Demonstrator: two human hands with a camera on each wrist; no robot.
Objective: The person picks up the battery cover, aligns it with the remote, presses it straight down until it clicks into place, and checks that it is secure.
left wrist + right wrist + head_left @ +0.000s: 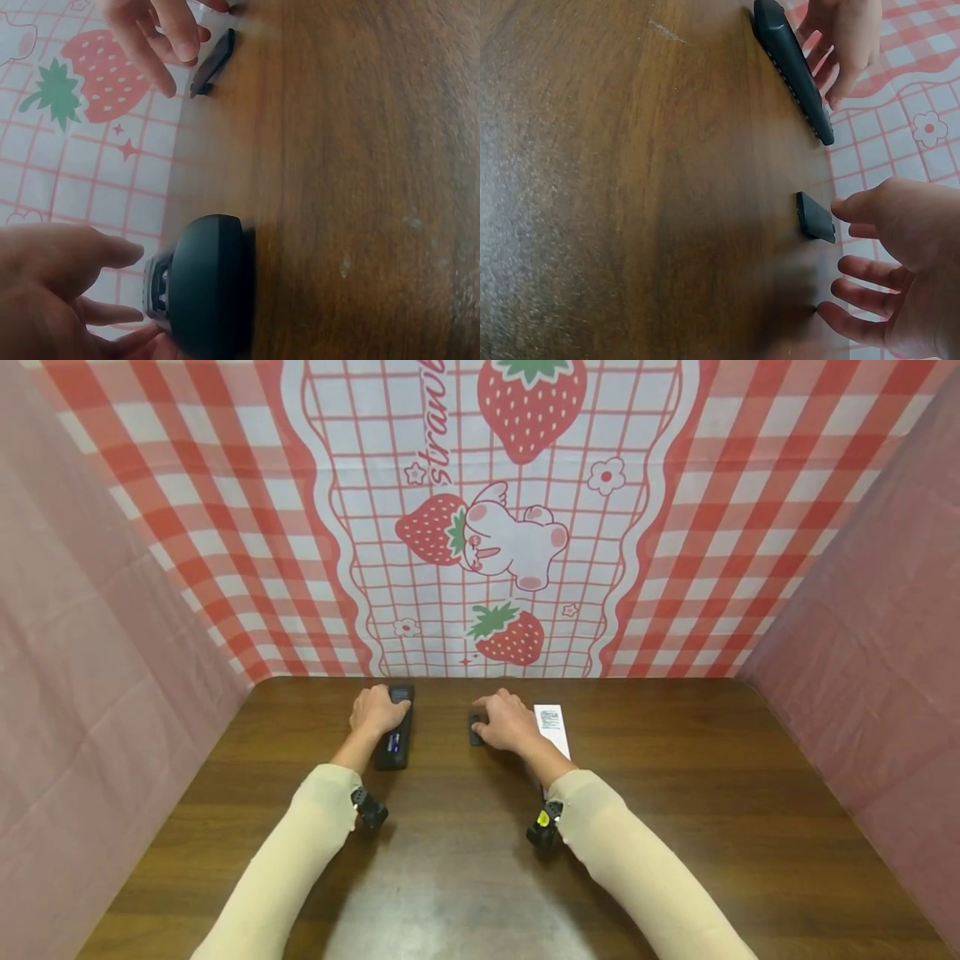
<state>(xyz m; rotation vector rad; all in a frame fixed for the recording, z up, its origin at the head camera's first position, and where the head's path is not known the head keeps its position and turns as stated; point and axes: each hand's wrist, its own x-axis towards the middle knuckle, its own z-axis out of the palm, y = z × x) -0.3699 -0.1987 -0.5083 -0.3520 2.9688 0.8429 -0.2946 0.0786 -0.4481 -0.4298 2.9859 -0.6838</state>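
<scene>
A long black device (393, 753) lies on the table at the left, with an open compartment in its upper face. My left hand (372, 712) is over its far end; in the left wrist view the fingers and thumb of that hand (56, 277) are loosely spread beside the device (206, 289). A small black cover (476, 735) rests to the right of the device. Over and beside it is my right hand (506, 720). The right wrist view shows this hand (907, 262) with spread fingers, its thumb close to the cover (816, 219); contact is unclear.
A white box or card with printed text (551, 727) lies right of my right hand, partly under the wrist. The wooden table (420, 877) ends at a strawberry-patterned cloth (517, 585) behind, with pink cloth (112, 635) at both sides.
</scene>
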